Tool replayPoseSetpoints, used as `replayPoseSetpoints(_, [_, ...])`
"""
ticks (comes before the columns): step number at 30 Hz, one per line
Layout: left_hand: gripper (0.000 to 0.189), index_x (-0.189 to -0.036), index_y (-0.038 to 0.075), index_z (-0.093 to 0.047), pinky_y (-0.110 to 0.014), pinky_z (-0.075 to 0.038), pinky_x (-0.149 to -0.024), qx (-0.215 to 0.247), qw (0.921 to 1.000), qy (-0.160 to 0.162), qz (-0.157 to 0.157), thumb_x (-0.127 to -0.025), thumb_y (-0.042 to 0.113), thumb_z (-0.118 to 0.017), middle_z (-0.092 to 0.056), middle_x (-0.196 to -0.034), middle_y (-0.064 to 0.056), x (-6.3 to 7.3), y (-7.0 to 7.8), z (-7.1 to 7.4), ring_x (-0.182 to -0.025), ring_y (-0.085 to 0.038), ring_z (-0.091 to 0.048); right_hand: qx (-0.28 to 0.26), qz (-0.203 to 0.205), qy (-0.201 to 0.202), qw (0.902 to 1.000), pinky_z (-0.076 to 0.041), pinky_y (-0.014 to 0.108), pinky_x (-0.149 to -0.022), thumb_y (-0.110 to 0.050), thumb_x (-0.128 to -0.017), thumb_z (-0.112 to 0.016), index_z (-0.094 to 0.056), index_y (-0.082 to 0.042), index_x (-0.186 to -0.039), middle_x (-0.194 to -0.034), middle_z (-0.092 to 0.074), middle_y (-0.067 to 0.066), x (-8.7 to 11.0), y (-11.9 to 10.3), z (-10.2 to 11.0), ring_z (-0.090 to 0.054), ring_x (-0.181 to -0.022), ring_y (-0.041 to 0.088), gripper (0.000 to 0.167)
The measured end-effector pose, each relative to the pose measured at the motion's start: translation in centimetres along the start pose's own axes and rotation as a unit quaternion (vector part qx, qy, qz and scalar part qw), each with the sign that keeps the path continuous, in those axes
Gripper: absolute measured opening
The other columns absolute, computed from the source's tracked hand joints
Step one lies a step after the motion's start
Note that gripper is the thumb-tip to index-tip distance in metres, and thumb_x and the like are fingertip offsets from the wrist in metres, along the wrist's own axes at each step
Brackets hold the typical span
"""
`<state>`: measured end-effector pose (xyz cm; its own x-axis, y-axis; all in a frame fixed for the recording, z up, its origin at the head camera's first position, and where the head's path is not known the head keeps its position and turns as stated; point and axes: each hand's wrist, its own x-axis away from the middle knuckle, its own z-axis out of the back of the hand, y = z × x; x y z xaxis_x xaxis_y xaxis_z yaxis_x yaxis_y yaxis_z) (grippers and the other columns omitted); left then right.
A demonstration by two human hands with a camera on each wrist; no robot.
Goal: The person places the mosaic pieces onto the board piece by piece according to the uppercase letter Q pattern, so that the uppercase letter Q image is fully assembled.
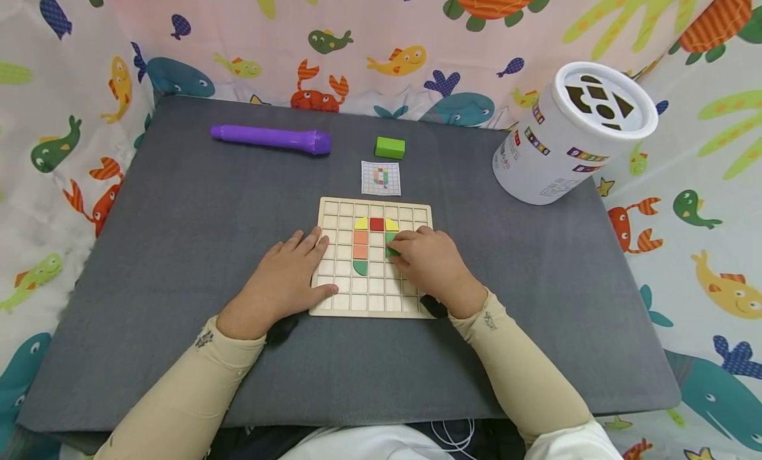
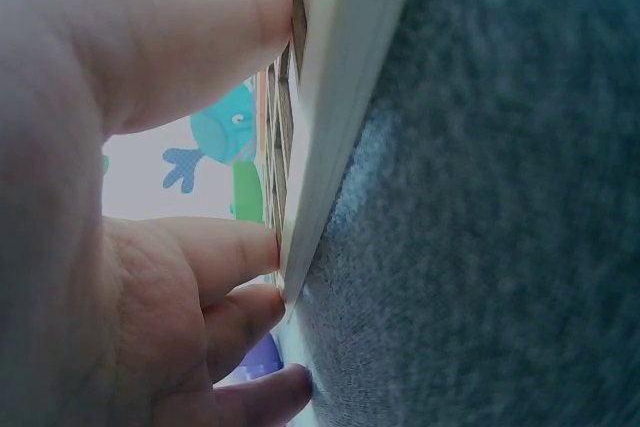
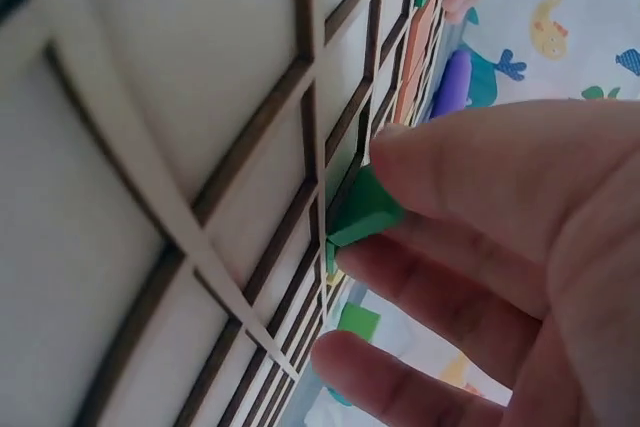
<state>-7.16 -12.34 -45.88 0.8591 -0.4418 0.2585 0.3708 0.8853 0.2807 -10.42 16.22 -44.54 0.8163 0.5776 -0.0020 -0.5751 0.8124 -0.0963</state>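
Observation:
A wooden grid board [image 1: 376, 304] lies on the grey table. My left hand [image 1: 286, 275] rests along its left edge, fingers spread; in the left wrist view the thumb [image 2: 200, 37] touches the grid. My right hand [image 1: 431, 258] pinches a small green block [image 3: 365, 209] between thumb and fingers, right at a cell of the grid. In the board sit a red square [image 1: 376, 224], a yellow piece [image 1: 361, 223] on its left and another yellow piece [image 1: 391, 225] on its right. Two orange squares [image 1: 360, 244] stand above a rounded green piece [image 1: 360, 268].
Behind the board lies a printed pattern card [image 1: 381, 179], with a light green block [image 1: 389, 147] beyond it. A purple microphone-shaped stick [image 1: 270, 138] lies at the back left. A white bucket [image 1: 530, 165] with shape holes in its lid stands at the back right.

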Motion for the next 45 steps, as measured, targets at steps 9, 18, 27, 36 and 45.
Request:
replayPoseSetpoints(9, [0.097, -0.168, 0.002, -0.03, -0.065, -0.027, -0.122, -0.003, 1.0, 0.005, 0.0, -0.099, 0.06, -0.067, -0.022, -0.175, -0.018, 0.0, 0.2, 0.1, -0.157, -0.046, -0.025, -0.032, -0.009, -0.041, 0.9986, -0.057, 0.048, -0.095, -0.025, -0.102, -0.074, -0.077, -0.011, -0.132, -0.134, -0.07, 0.01, 0.1, 0.6, -0.1, -0.068, -0.115, 0.032, 0.033])
replayPoseSetpoints(18, [0.095, -0.168, 0.002, -0.031, -0.065, -0.027, -0.122, -0.004, 1.0, 0.004, -0.004, -0.1, 0.059, -0.067, -0.023, -0.175, -0.018, 0.0, 0.5, 0.1, -0.157, -0.046, -0.025, -0.073, 0.027, -0.007, 0.9969, -0.059, 0.043, -0.084, -0.018, -0.098, -0.08, -0.081, -0.011, -0.127, -0.123, -0.072, 0.009, 1.5, 0.9, -0.2, -0.069, -0.101, 0.027, 0.029])
replayPoseSetpoints(27, [0.097, -0.168, 0.003, -0.029, -0.064, -0.025, -0.123, 0.004, 1.0, 0.0, -0.003, -0.1, 0.06, -0.067, -0.021, -0.175, -0.017, -0.2, 0.6, 0.1, -0.158, -0.046, -0.023, -0.12, -0.025, 0.009, 0.9924, -0.053, 0.052, -0.1, -0.019, -0.101, -0.077, -0.077, -0.011, -0.134, -0.135, -0.066, 0.014, 3.6, 2.6, 1.9, -0.063, -0.12, 0.034, 0.034])
replayPoseSetpoints(36, [0.098, -0.169, 0.003, -0.027, -0.065, -0.024, -0.123, 0.004, 1.0, -0.008, 0.002, -0.1, 0.061, -0.065, -0.019, -0.176, -0.017, -0.2, 0.3, 0.1, -0.158, -0.046, -0.021, -0.128, -0.131, -0.011, 0.983, -0.053, 0.055, -0.099, -0.022, -0.1, -0.077, -0.078, -0.011, -0.131, -0.133, -0.068, 0.01, 7.3, 5.7, 2.2, -0.064, -0.123, 0.033, 0.033])
replayPoseSetpoints(45, [0.096, -0.168, 0.002, -0.028, -0.066, -0.024, -0.123, 0.01, 0.9999, -0.005, 0.0, -0.1, 0.059, -0.066, -0.02, -0.175, -0.019, -0.1, 0.2, 0.1, -0.158, -0.047, -0.022, -0.1, -0.174, -0.036, 0.979, -0.059, 0.049, -0.083, -0.027, -0.091, -0.086, -0.08, -0.013, -0.121, -0.11, -0.076, 0.002, 9.9, 6.0, 0.1, -0.071, -0.097, 0.022, 0.034])
